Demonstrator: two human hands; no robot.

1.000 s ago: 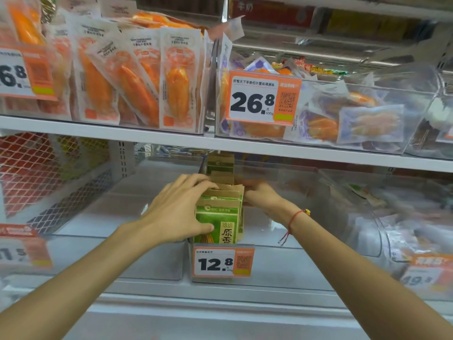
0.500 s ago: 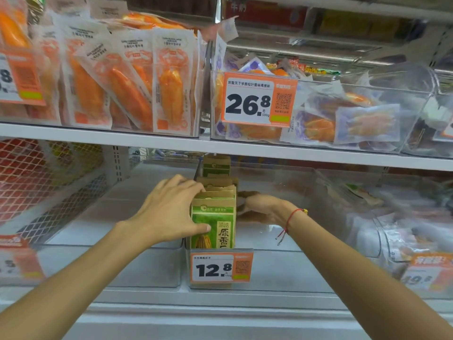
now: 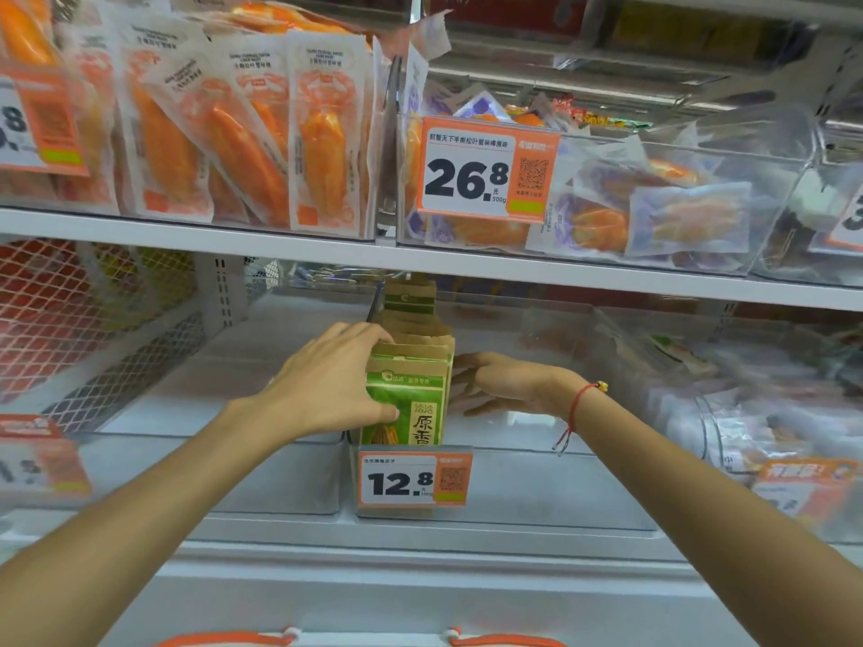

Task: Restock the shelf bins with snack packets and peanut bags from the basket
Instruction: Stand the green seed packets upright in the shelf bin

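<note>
While both arms are reaching into the clear bin on the lower shelf, I am seeing the left hand wrapping over the front green-and-brown paper bags, thumb pressing on the green face and fingers curling over the top edge. The bags are standing upright in a row at the bin's left end, directly above the 12.8 price tag clipped to the bin's front. The right hand is lying flat and spread, holding nothing, palm toward the right side of the row, just beside it. Orange basket handles are showing below the bin, at the bottom edge.
</note>
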